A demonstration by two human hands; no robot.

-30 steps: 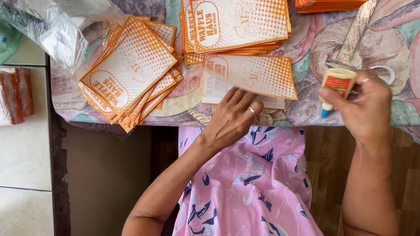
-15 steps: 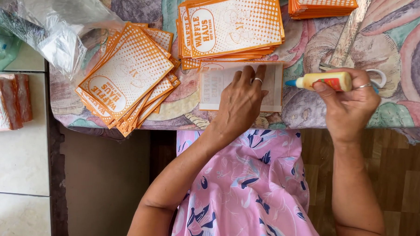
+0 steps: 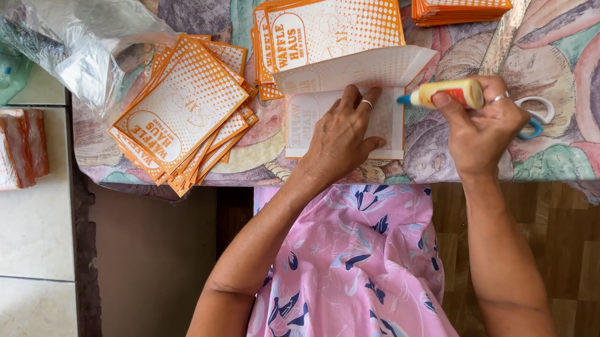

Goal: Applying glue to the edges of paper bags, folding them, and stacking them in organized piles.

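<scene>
Since half a second ago the top flap of the paper bag point(image 3: 383, 68) has swung up and open, and the glue bottle point(image 3: 449, 92) has dropped closer to the bag's right edge.

Largest first: we see the patterned tablecloth point(image 3: 570, 58) across the top of the view, then a fanned stack of orange-printed bags point(image 3: 182, 111) at left and a second stack point(image 3: 331, 23) above the work. The open bag lies flat at the table's near edge, long axis left to right, flap raised away from us.

Our left hand point(image 3: 344, 133) presses palm-down on the bag's body, fingers spread, gripping nothing. Our right hand point(image 3: 481, 125) is closed around the glue bottle, which lies near horizontal, blue tip pointing left and just touching the bag's right edge. Scissors point(image 3: 538, 117) sit just behind that hand.
</scene>
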